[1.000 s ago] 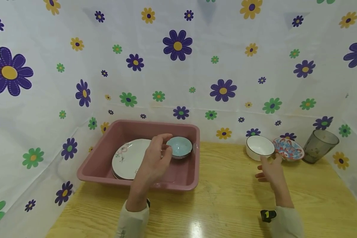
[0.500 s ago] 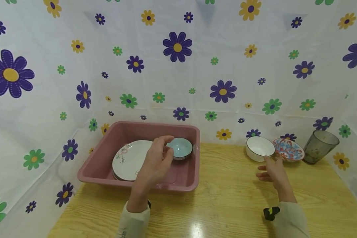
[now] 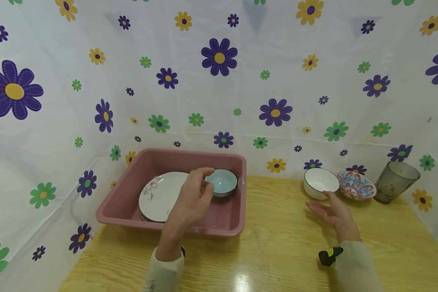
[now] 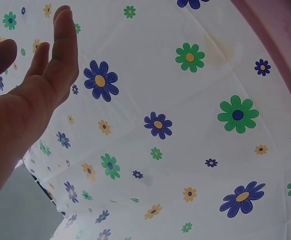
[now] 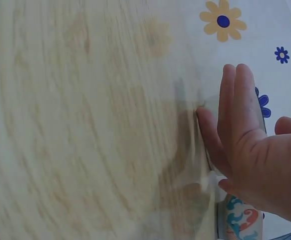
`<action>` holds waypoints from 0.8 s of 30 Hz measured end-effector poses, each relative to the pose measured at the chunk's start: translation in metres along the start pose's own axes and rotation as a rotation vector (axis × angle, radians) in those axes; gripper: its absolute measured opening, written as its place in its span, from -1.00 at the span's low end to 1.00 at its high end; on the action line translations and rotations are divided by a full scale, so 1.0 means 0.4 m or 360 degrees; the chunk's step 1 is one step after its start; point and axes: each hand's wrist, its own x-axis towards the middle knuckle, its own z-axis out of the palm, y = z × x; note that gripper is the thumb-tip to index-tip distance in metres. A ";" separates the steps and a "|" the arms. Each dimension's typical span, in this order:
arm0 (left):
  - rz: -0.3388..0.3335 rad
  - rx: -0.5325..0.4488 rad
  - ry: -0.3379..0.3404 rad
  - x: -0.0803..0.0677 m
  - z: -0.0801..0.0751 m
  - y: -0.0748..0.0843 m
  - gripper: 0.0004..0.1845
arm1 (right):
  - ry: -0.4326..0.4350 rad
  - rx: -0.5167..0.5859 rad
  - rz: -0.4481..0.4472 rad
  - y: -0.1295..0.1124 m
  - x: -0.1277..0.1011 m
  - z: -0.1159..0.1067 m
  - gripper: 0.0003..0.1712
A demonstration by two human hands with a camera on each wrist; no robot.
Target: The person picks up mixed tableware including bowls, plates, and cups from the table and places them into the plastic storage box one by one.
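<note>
Left hand (image 3: 190, 196) hovers over pink tub (image 3: 124, 211), grip loose and holding nothing, beside blue bowl (image 3: 222, 182) sitting upright, mouth up, in tub's back right corner. Right hand (image 3: 332, 213) flat, grip wide, just beside upright white bowl (image 3: 320, 182) on table (image 3: 277, 243)

From the head we look forward and down over the whole table (image 3: 277, 243). Our left wrist view tilts up at the flowered cloth (image 4: 185, 150); our right wrist view sits close above the tabletop, shared with the head view.
</note>
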 end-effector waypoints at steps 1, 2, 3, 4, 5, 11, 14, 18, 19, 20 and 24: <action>0.0002 0.0004 -0.0004 0.000 0.000 0.000 -0.61 | -0.0004 0.0044 0.0021 -0.001 0.003 -0.001 -0.11; 0.0002 0.0008 -0.0005 0.000 0.000 0.000 -0.61 | -0.0009 0.0091 0.0046 -0.002 0.006 -0.003 -0.11; 0.0002 0.0010 -0.0006 0.001 0.000 0.000 -0.61 | -0.0017 0.0124 0.0060 -0.002 0.009 -0.006 -0.11; 0.0003 0.0014 -0.0008 0.001 0.000 -0.001 -0.61 | -0.0030 0.0181 0.0083 -0.003 0.012 -0.009 -0.09; 0.0002 0.0016 -0.0009 0.001 0.001 -0.001 -0.61 | -0.0031 0.0248 0.0107 -0.004 0.016 -0.013 -0.09; 0.0005 0.0032 -0.0009 0.000 0.001 -0.002 -0.61 | -0.0095 0.0745 0.0258 -0.011 0.028 -0.037 -0.01; 0.0003 0.0040 -0.0012 0.000 0.001 -0.004 -0.61 | -0.0130 0.0823 0.0268 -0.013 0.033 -0.045 0.00; -0.0005 0.0048 -0.0019 0.002 0.001 -0.005 -0.61 | -0.0132 0.0850 0.0258 -0.014 0.039 -0.052 0.01; -0.0004 0.0050 -0.0021 0.002 0.001 -0.004 -0.61 | -0.0127 0.0852 0.0254 -0.013 0.040 -0.053 0.00; -0.0005 0.0051 -0.0023 0.003 0.001 -0.004 -0.61 | -0.0127 0.0848 0.0246 -0.013 0.040 -0.054 0.00; -0.0011 0.0055 -0.0034 0.005 0.002 -0.005 -0.61 | -0.0108 0.0719 0.0177 -0.013 0.047 -0.054 0.02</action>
